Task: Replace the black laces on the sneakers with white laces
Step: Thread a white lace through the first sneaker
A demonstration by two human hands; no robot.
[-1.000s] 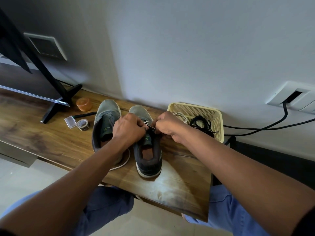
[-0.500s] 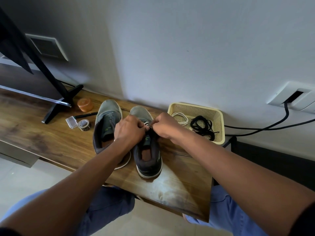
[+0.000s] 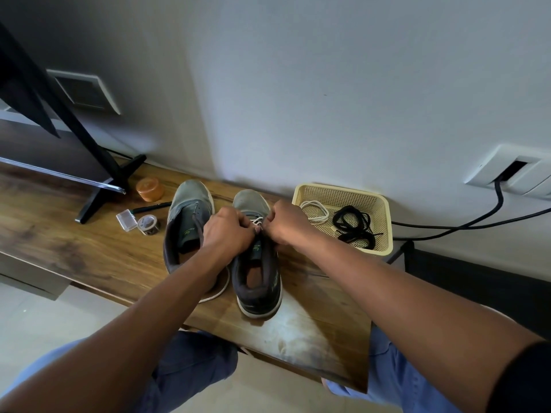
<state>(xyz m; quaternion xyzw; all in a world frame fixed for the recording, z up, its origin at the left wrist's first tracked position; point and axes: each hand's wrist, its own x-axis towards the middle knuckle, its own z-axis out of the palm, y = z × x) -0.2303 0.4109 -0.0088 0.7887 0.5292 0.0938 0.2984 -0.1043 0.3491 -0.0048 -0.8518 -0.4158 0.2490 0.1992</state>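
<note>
Two grey sneakers stand side by side on the wooden table [image 3: 89,248], toes to the wall. The left sneaker [image 3: 186,222] has no lace. Over the right sneaker [image 3: 258,281] my left hand [image 3: 228,231] and my right hand [image 3: 286,223] meet, each pinching the white lace [image 3: 257,219] threaded through its eyelets. A loop of that lace [image 3: 219,290] trails on the table between the shoes. A cream basket [image 3: 384,222] to the right holds a spare white lace [image 3: 314,210] and the black laces [image 3: 354,226].
A black stand foot [image 3: 98,192] sits at the back left, with an orange jar [image 3: 150,189], a tape roll [image 3: 147,224], a small clear box [image 3: 126,219] and a black pen [image 3: 152,207] nearby. Black cables [image 3: 477,222] run from a wall socket at right.
Both hands stayed over the right sneaker, shifting slightly toward each other on the white lace. The shoes and basket have not moved.
</note>
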